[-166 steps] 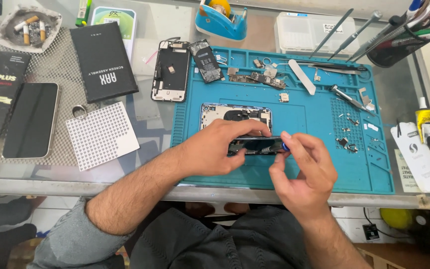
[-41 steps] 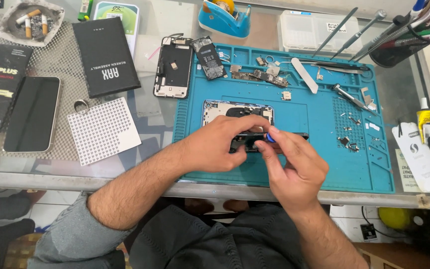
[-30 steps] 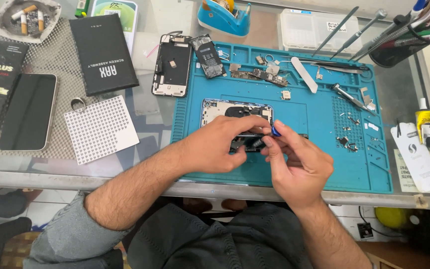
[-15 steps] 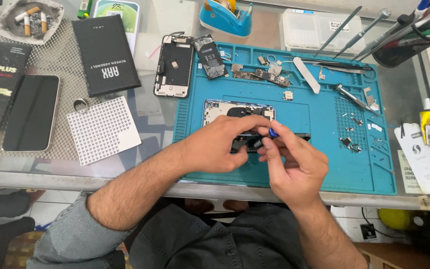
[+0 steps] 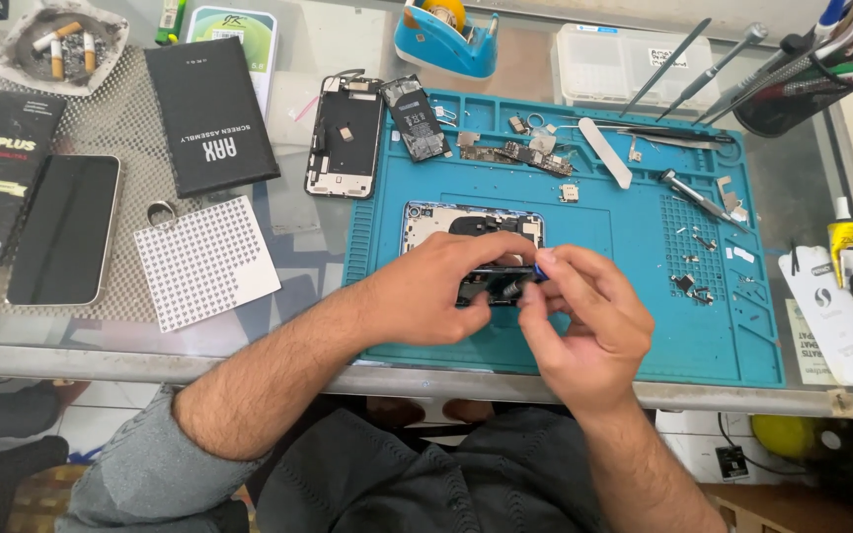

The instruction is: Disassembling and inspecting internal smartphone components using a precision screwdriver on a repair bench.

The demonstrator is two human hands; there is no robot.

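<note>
So: left hand clamps the opened silver phone chassis on the teal silicone mat; right hand pinches a blue-tipped tool (tip hidden). Keep it vertical, light torque.

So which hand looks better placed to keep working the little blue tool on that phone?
Probably the right hand: its fingertips pinch the blue tool at the open phone. The left hand grips the phone, steadying it.
</note>
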